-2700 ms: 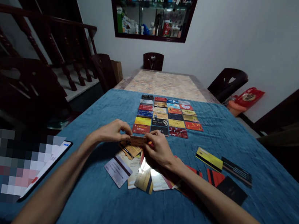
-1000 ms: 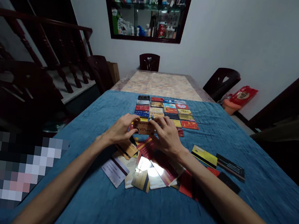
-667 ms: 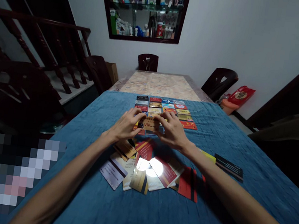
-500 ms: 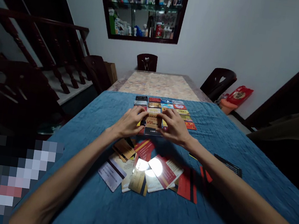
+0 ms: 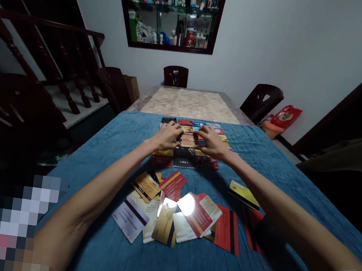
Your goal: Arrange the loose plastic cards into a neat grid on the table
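Note:
A gold VIP card (image 5: 188, 140) is held by its two side edges, low over the rows of cards. My left hand (image 5: 168, 136) pinches its left edge, fingers closed. On the opposite edge, my right hand (image 5: 212, 143) grips it the same way. Just nearer to me lies a black card (image 5: 184, 158) in the laid-out rows, with a dark red card (image 5: 161, 161) to its left. Beyond my hands, a black card (image 5: 168, 120) and a red card (image 5: 185, 122) lie in the far row. My hands hide part of the rows.
Loose overlapping cards lie nearer me, among them a silver card (image 5: 131, 218), a red card (image 5: 227, 230) and a yellow card (image 5: 244, 194). A blue cloth (image 5: 111, 259) covers the near table. Chairs (image 5: 262, 102) stand around it, and a railing (image 5: 49, 25) runs at left.
Both hands have moved slightly farther from me with the VIP card. The black card and its neighbours in the near row now show more fully. The view has shifted a little.

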Demonstrator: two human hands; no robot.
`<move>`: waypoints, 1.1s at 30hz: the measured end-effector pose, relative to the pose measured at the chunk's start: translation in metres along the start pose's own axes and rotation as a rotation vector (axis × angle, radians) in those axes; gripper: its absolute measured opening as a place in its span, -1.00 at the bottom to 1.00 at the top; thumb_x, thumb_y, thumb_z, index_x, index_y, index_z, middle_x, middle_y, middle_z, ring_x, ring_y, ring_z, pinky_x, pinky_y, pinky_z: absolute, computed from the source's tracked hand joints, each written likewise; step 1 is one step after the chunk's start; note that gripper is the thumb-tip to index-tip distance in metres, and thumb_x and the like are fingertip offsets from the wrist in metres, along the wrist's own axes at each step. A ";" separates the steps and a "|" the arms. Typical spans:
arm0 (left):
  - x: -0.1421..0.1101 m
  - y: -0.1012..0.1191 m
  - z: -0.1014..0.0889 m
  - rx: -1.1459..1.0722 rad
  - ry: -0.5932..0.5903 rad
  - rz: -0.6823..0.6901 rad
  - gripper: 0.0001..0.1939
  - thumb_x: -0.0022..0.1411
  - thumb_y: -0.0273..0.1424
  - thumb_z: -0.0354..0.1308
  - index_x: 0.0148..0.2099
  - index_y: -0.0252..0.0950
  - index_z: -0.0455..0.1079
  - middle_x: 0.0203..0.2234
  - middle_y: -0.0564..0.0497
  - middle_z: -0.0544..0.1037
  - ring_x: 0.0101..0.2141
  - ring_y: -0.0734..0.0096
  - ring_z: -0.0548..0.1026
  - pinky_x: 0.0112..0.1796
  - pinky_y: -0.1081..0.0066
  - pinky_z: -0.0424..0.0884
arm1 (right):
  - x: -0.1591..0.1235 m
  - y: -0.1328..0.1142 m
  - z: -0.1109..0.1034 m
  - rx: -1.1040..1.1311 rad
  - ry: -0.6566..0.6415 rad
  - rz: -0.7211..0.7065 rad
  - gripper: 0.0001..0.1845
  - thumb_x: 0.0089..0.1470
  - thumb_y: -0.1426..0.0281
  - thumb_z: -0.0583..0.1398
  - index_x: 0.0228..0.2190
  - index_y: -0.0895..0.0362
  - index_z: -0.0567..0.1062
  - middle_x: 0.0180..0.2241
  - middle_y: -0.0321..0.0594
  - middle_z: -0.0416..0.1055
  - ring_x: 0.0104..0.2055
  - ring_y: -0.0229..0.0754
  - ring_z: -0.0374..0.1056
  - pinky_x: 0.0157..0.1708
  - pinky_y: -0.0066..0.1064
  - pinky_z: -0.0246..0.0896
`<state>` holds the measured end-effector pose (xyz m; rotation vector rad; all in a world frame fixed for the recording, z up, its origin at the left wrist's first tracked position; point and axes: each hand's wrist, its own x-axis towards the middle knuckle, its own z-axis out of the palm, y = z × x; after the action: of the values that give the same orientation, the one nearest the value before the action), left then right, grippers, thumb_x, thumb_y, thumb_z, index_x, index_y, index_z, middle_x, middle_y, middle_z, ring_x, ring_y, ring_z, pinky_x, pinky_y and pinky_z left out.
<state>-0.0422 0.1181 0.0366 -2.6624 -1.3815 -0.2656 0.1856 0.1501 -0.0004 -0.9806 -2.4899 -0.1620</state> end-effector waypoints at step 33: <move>0.042 -0.030 0.063 0.000 -0.195 -0.075 -0.79 0.15 -0.39 0.12 -0.18 -0.28 0.51 -0.16 -0.19 0.55 0.05 -0.05 0.28 0.00 0.03 0.24 | 0.021 0.031 0.043 -0.053 -0.289 0.065 -0.71 0.11 0.35 0.17 -0.17 0.10 0.62 -0.16 -0.09 0.53 -0.09 -0.05 0.33 -0.02 -0.30 0.02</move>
<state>-0.0368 0.1813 -0.0142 -2.7006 -1.5371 -0.0125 0.1773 0.1980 -0.0302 -1.1790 -2.7199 -0.0701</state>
